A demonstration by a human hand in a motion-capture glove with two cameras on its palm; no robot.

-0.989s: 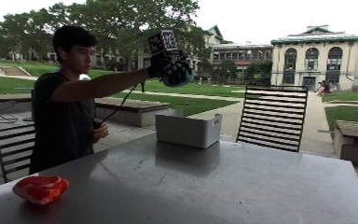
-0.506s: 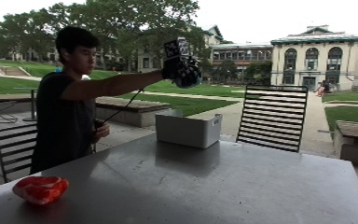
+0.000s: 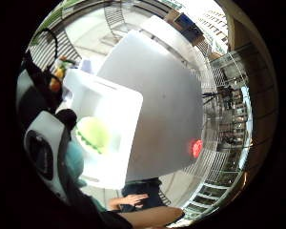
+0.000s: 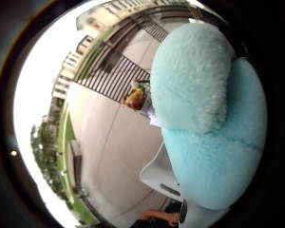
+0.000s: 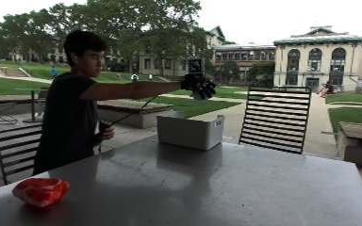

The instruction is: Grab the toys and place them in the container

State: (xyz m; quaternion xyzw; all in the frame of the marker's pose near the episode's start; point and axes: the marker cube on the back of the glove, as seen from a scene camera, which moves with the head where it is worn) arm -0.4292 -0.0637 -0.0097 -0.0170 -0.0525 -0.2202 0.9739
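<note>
My gloved right hand (image 5: 198, 86) grips the pale blue plush toy (image 4: 206, 118) above the white container (image 5: 190, 131) (green toy (image 3: 93, 133) already inside); lower before releasing, recommended.

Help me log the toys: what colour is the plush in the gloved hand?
Light blue plush toy, clearest in the thumb side palm view.

Your gloved right hand (image 5: 198, 87) hung above the container (image 5: 190, 131), which stood at the table's (image 5: 231, 188) far edge. A plush toy (image 4: 209, 118) sat against your palm, over the box. Inside the container lay another toy (image 3: 93, 134). A third toy (image 5: 40, 191) rested near the table's opposite end, well apart from the container. A chair (image 5: 275, 118) stood behind the table, just beside the container.
</note>
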